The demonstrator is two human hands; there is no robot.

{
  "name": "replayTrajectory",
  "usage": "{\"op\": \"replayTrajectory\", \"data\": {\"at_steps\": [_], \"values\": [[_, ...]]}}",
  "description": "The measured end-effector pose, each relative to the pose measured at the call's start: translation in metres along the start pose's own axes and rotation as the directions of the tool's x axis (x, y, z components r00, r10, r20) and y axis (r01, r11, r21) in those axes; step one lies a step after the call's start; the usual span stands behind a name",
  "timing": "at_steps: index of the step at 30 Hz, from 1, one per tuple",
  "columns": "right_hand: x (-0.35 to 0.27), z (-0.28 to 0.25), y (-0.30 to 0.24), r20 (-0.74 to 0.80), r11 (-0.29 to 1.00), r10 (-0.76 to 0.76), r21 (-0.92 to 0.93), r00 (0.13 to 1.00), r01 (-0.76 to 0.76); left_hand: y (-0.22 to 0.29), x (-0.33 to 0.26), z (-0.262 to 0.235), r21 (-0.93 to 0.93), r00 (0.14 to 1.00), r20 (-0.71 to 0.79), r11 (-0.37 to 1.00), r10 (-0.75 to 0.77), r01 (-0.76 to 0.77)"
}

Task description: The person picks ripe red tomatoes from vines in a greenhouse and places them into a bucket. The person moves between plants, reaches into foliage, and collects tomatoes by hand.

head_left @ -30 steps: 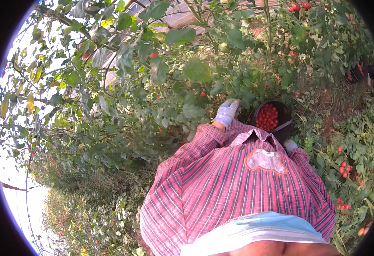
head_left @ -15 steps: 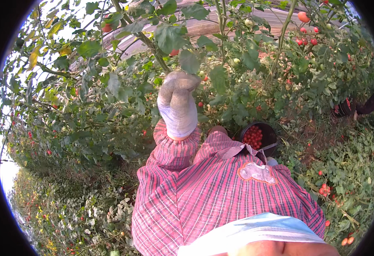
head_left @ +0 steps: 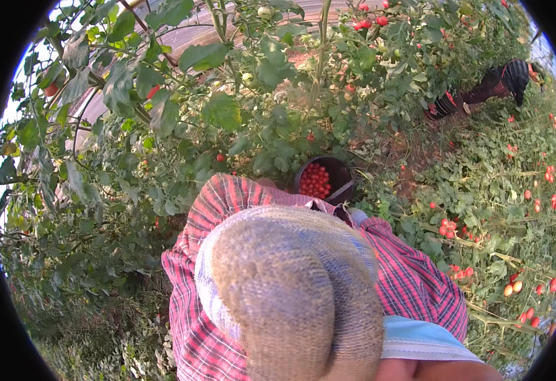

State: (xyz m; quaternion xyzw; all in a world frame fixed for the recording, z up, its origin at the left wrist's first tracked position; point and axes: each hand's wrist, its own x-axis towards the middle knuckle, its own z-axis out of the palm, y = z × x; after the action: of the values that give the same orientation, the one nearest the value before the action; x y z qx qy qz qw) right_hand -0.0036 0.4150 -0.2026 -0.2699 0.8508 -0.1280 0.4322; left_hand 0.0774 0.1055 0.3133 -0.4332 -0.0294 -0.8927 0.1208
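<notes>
Gloved left hand close up, red tomatoes in bucket beyond

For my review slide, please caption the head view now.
Gloved left hand looming in the foreground; beyond it, a dark bucket holding red tomatoes beside leafy plants.

Bright daylight falls over the scene, and the background behind the tomato foliage burns out to white along the left rim, edged by a blue-violet fringe. A paler glare shows at upper right. Foliage at lower left lies in dimmer shade, as does the inside of the black bucket. Sunlit patches pale the plaid shirt at lower left. The gloved left hand, close to the lens, looks soft. Black fisheye borders enclose bent, stretched edges.
</notes>
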Motion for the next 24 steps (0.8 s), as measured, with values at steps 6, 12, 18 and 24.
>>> {"op": "replayTrajectory", "data": {"at_steps": [6, 12, 18, 24], "values": [[-0.020, 0.018, 0.017, 0.032, 0.975, 0.150, 0.164, 0.988, -0.153, -0.019, -0.007, -0.001, 0.129, 0.995, 0.008, 0.987, 0.099, -0.099], [-0.010, 0.043, 0.028, -0.001, 0.952, 0.205, 0.233, 0.979, -0.200, -0.021, -0.001, -0.024, 0.020, 0.978, 0.100, 0.984, -0.181, 0.179], [-0.020, 0.023, 0.007, 0.034, 0.962, 0.174, 0.208, 0.984, -0.178, -0.022, 0.002, -0.030, 0.145, 0.912, 0.045, 0.905, -0.409, 0.399], [-0.024, 0.065, 0.034, -0.028, 0.952, 0.171, 0.264, 0.985, -0.158, -0.052, -0.010, -0.084, 0.437, 0.586, -0.168, 0.473, -0.793, 0.765]]}}
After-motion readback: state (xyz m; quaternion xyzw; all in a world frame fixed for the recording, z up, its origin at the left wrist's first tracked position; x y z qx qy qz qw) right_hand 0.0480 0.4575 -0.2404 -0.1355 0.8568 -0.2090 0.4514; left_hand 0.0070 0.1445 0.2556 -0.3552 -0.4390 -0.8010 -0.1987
